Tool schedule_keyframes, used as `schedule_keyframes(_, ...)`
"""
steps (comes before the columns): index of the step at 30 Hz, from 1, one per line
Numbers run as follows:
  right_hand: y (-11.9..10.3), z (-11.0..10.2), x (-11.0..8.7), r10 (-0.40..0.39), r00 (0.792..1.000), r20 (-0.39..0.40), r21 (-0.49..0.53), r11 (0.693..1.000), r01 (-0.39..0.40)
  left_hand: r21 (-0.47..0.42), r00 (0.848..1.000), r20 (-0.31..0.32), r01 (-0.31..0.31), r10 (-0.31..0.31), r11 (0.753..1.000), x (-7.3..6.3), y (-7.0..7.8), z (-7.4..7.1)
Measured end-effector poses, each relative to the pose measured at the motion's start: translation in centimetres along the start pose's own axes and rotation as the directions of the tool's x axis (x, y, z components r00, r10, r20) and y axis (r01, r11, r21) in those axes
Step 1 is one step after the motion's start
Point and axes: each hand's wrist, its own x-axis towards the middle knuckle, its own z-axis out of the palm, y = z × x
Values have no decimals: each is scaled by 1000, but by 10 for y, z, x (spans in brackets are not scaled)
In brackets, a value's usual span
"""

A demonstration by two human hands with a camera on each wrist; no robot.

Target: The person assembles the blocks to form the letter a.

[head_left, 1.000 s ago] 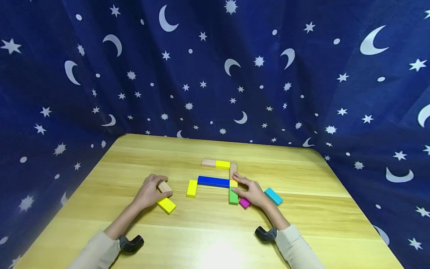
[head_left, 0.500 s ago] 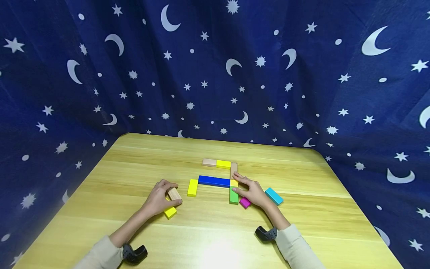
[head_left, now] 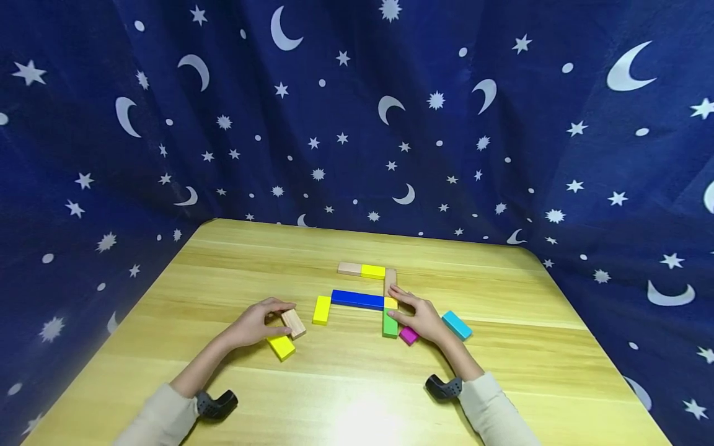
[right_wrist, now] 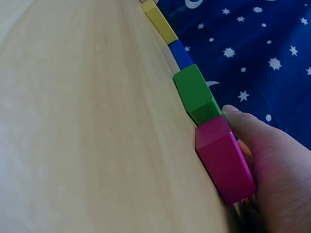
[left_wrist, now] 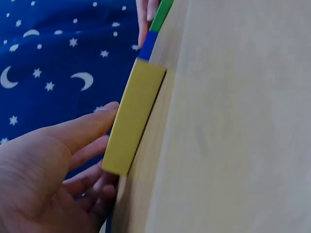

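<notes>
My left hand (head_left: 253, 324) is beside a plain wood block (head_left: 293, 323), which sits just past its fingertips. Thumb and forefinger are spread around the block's near end. A yellow block (head_left: 281, 347) touches the plain block's lower left and appears large in the left wrist view, in front of the thumb. My right hand (head_left: 419, 316) rests over the joined row, its forefinger by the upright plain block (head_left: 390, 280) and its thumb at the green block (head_left: 390, 324). Between them shows an orange block (head_left: 390, 303). A magenta block (head_left: 409, 336) lies under the right palm's edge.
A long blue block (head_left: 357, 300) runs left from the orange one to an upright yellow block (head_left: 321, 310). Farther back lie a plain block (head_left: 349, 269) and a yellow block (head_left: 373, 272) end to end. A light-blue block (head_left: 457, 325) lies right of the right wrist.
My left hand carried the plain block rightward beside the loose yellow block, then drew back left, leaving it on the table. The right hand has stayed in place.
</notes>
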Motion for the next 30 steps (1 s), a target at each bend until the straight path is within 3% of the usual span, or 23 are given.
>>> schedule_keyframes(7, 0, 0, 0, 17, 1000, 8, 10, 1000, -17, -86, 998, 70, 9, -3, 996, 3, -6, -8)
schedule_keyframes(16, 4, 1, 1, 15, 1000, 16, 20, 1000, -16, -90, 997, 59, 59, -54, 994, 4, 4, -4)
schedule_keyframes(23, 7, 2, 1, 12, 1000, 15, 20, 1000, -12, 8, 997, -38, 67, -67, 998, 3, 9, 9)
schedule_keyframes(30, 4, 1, 1, 13, 1000, 13, 16, 1000, -14, 46, 981, -150, 130, -122, 990, 5, 20, 27)
